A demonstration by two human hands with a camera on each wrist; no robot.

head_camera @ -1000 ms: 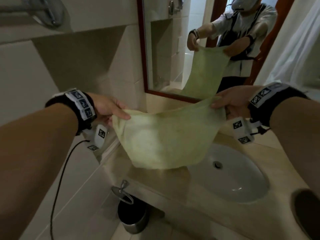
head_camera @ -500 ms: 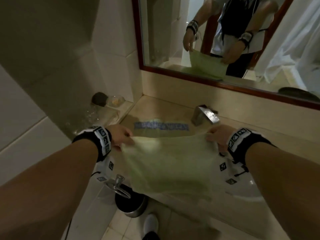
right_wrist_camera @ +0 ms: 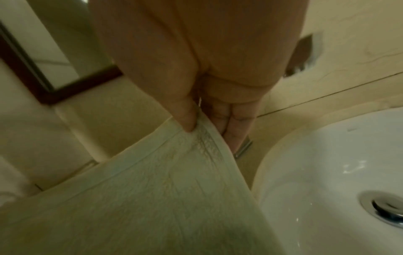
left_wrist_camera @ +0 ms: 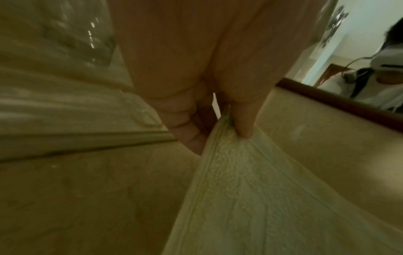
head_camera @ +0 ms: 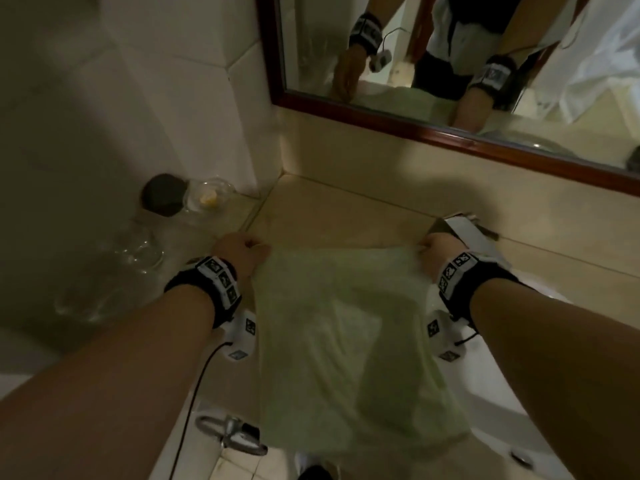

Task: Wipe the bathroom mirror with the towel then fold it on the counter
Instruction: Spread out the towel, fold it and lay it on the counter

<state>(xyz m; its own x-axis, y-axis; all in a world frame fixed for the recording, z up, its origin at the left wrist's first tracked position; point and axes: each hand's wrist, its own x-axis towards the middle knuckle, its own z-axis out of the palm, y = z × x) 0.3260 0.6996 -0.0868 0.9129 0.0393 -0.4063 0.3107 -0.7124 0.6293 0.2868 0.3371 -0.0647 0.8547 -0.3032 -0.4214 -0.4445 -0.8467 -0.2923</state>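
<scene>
At the centre of the head view, the pale green towel (head_camera: 343, 341) hangs over the beige counter (head_camera: 332, 216), the left hand (head_camera: 239, 252) and right hand (head_camera: 434, 252) each pinching 1 of its 2 top corners between thumb and fingers. It looks light, soft and limp, best held by those hemmed corners. The mirror (head_camera: 450, 46) fills the upper right, the sink (right_wrist_camera: 327, 172) the lower right, and glassware (head_camera: 138, 247) stands at left.
</scene>
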